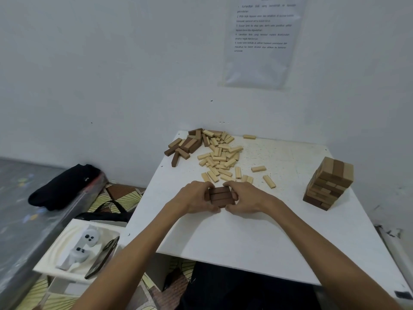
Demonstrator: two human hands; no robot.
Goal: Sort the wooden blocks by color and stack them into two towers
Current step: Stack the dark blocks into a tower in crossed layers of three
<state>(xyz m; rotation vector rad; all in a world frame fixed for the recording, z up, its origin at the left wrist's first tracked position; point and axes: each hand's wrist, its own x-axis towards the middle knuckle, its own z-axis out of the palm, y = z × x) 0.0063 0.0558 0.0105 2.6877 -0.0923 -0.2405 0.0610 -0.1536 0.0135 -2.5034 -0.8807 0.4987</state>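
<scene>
So both hands are wrapped around the small stack of dark brown wooden blocks in the middle of the white square bench. The left hand and right hand curl in from either side and squeeze it square.

Honestly, the risk I see is uneven pressure: push harder on one side and the top layer skews or pops out. The loose heap of pale wooden blocks sits just behind the knuckles, so a careless reach could scatter it. The pile of spare dark brown blocks is way off at the far left corner, and a couple seem to poke past the edge. The mixed-tone block tower on the right looks a bit crooked, so one bench bump could topple it.
</scene>
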